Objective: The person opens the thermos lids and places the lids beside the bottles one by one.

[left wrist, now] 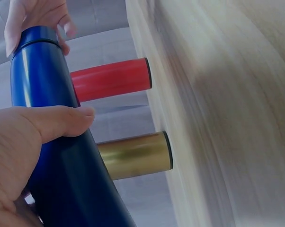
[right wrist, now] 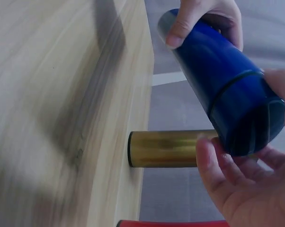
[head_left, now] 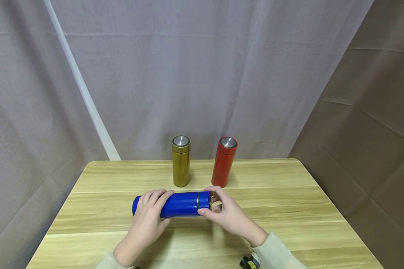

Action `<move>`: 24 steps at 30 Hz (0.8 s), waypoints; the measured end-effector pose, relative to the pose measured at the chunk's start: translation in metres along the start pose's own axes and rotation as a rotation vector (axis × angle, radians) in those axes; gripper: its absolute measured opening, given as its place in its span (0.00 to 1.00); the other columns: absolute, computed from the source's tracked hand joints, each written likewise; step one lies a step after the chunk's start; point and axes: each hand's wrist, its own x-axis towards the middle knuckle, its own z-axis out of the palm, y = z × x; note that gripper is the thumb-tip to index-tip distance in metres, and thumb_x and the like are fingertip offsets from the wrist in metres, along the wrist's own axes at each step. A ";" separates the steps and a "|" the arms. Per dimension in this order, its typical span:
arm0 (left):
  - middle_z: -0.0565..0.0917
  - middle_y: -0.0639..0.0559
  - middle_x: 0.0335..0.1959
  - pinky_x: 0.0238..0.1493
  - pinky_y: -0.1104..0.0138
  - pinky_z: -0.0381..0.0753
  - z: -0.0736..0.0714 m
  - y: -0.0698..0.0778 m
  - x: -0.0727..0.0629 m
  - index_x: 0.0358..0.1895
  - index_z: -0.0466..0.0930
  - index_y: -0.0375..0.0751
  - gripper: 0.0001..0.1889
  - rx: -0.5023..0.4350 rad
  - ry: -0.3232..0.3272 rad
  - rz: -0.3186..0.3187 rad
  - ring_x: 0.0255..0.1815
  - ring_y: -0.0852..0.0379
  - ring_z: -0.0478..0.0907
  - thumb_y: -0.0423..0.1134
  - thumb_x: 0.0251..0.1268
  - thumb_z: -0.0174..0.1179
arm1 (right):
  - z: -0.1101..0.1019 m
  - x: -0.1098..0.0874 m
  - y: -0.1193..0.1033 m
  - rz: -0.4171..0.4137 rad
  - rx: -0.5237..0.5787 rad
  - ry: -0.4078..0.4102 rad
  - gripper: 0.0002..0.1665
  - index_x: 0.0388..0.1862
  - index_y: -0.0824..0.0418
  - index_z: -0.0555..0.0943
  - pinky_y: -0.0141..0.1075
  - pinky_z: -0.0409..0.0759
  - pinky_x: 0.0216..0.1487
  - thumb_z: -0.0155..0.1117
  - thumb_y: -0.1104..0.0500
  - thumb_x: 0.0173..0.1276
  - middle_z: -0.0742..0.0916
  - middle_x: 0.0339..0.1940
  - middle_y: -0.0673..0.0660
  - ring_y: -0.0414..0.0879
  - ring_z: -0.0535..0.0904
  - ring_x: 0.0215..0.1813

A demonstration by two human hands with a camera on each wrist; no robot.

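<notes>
Held above the desk (head_left: 289, 209), the blue bottle (head_left: 183, 204) lies on its side, its long axis running crosswise from the left hand (head_left: 147, 215), which grips it toward the base end, to the right hand (head_left: 227, 212), curled round the lid (head_left: 204, 200).

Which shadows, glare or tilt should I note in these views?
Head: soft shadows on the table below the blue bottle in frame; left wrist: a pale glare streak on that bottle near its lid, and the upright gold bottle appears sideways; right wrist: dark shadow bands across the tabletop.
</notes>
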 end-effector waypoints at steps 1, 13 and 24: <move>0.77 0.49 0.54 0.59 0.48 0.64 0.000 0.000 0.000 0.61 0.75 0.48 0.41 -0.001 -0.006 -0.006 0.55 0.44 0.70 0.36 0.33 0.78 | 0.000 0.000 0.000 -0.021 0.001 -0.010 0.33 0.60 0.49 0.69 0.43 0.81 0.46 0.72 0.45 0.59 0.80 0.47 0.54 0.49 0.78 0.47; 0.77 0.48 0.55 0.60 0.49 0.62 0.001 0.002 -0.001 0.63 0.74 0.48 0.42 -0.010 0.014 0.001 0.55 0.44 0.70 0.36 0.33 0.78 | -0.002 -0.003 -0.005 -0.002 -0.009 0.029 0.34 0.65 0.44 0.66 0.44 0.79 0.50 0.68 0.43 0.62 0.77 0.55 0.53 0.48 0.76 0.52; 0.76 0.46 0.55 0.58 0.48 0.63 -0.001 0.006 0.002 0.64 0.73 0.47 0.43 0.059 0.073 0.068 0.55 0.42 0.70 0.35 0.33 0.77 | 0.001 0.000 -0.001 0.126 0.007 0.042 0.27 0.59 0.65 0.70 0.37 0.81 0.30 0.61 0.48 0.70 0.79 0.41 0.57 0.48 0.77 0.35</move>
